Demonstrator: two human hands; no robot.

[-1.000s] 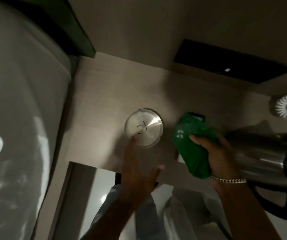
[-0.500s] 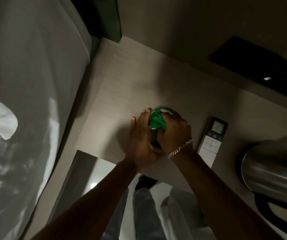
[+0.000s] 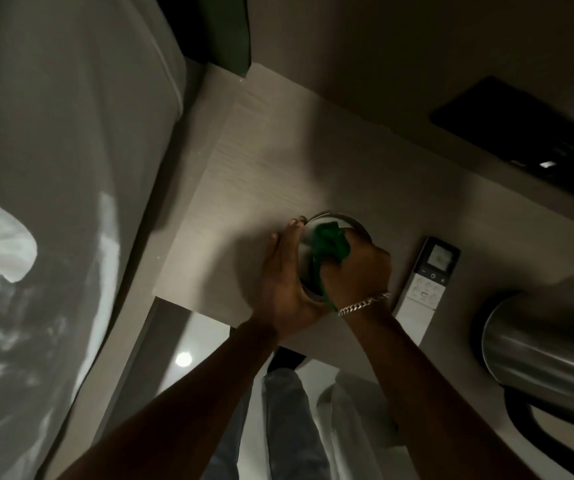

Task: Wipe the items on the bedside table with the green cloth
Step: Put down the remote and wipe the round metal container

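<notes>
A round steel lid-topped container (image 3: pixel 351 223) stands on the pale wooden bedside table (image 3: pixel 261 174). My left hand (image 3: pixel 283 282) cups its left side, fingers along the rim. My right hand (image 3: pixel 358 268), with a chain bracelet at the wrist, presses the bunched green cloth (image 3: pixel 328 244) onto the container's top. Most of the container is hidden under both hands. A white remote control (image 3: pixel 427 282) lies flat just to the right of my right hand.
A steel kettle (image 3: pixel 548 355) with a black handle stands at the right edge. A black panel (image 3: pixel 521 140) is on the wall behind. The bed with white linen (image 3: pixel 53 202) runs along the left. The floor and my legs show below the table's front edge.
My left hand went from hovering open to gripping the container's side. My right hand carried the green cloth from over the remote onto the container's top, uncovering the remote.
</notes>
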